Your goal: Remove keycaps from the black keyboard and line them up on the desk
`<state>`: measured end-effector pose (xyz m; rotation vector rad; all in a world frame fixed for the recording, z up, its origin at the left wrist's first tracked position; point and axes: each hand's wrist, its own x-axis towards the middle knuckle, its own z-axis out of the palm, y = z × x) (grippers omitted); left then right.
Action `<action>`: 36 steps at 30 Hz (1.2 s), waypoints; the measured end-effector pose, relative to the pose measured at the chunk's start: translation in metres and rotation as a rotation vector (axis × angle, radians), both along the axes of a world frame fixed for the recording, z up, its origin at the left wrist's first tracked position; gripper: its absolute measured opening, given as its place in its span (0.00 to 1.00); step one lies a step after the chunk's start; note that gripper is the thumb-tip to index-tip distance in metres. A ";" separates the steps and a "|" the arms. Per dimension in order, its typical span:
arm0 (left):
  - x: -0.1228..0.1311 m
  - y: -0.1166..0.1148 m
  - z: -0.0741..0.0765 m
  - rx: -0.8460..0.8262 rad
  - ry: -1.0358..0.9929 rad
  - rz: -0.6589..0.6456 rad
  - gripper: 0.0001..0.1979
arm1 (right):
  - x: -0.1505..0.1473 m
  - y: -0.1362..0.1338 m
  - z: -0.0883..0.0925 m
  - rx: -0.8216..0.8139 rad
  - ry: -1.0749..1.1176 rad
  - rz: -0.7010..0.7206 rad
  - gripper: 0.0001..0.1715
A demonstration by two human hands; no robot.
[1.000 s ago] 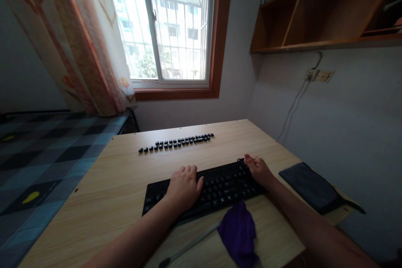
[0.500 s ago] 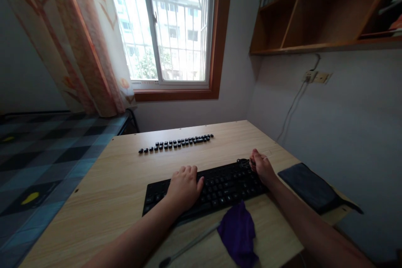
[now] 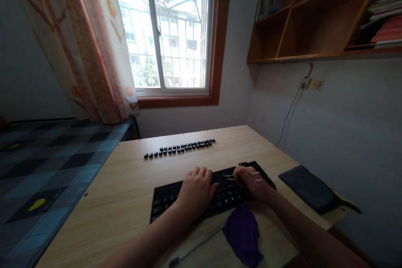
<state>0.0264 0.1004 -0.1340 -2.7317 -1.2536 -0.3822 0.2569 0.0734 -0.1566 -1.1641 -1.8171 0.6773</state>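
The black keyboard (image 3: 224, 197) lies at a slant on the wooden table. My left hand (image 3: 196, 190) rests on its middle-left part, palm down, thumb apart from the fingers. Above the keyboard's right half, my right hand (image 3: 253, 182) is closed around a wire keycap puller (image 3: 229, 177). The puller's thin prongs point left over the keys, and its other ends stick out behind the fingers. Whether the prongs touch a key I cannot tell. Farther back, loose black keycaps (image 3: 180, 149) stand in two slanting rows.
A purple cloth (image 3: 243, 236) and a thin-handled brush (image 3: 197, 243) lie in front of the keyboard. On the right edge of the table (image 3: 125, 184) is a dark pouch (image 3: 309, 188). A bed (image 3: 63, 167) stands at left; wooden shelves (image 3: 323, 21) hang at upper right.
My right hand has moved left from the keyboard's top right corner to over its keys, with the keycap puller in it. My left hand stays on the keyboard. The view has shifted slightly.
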 end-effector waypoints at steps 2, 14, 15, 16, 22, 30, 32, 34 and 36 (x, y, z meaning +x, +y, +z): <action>0.001 -0.002 0.001 0.006 -0.003 -0.038 0.11 | -0.012 -0.007 0.008 0.011 -0.008 0.075 0.33; 0.000 -0.004 0.003 0.022 -0.044 -0.153 0.09 | -0.023 -0.016 0.019 0.015 0.006 -0.033 0.29; 0.000 -0.004 0.003 0.021 -0.058 -0.157 0.09 | -0.024 -0.017 0.018 0.021 0.008 -0.074 0.29; -0.001 -0.004 0.003 0.022 -0.070 -0.158 0.09 | -0.025 -0.017 0.018 0.032 0.004 -0.110 0.29; -0.004 -0.001 0.007 0.010 -0.127 -0.123 0.08 | -0.027 -0.023 0.020 0.261 -0.197 -0.271 0.28; -0.003 -0.001 0.003 -0.076 -0.176 -0.227 0.10 | -0.026 -0.032 0.002 0.584 -0.493 -0.085 0.17; -0.003 -0.002 0.002 -0.097 -0.191 -0.275 0.09 | -0.027 -0.034 -0.005 0.638 -0.533 -0.077 0.19; -0.003 -0.002 0.001 -0.127 -0.211 -0.320 0.09 | -0.029 -0.036 -0.010 0.654 -0.545 -0.100 0.19; -0.003 -0.002 -0.001 -0.155 -0.229 -0.352 0.08 | -0.031 -0.038 -0.013 0.629 -0.526 -0.116 0.17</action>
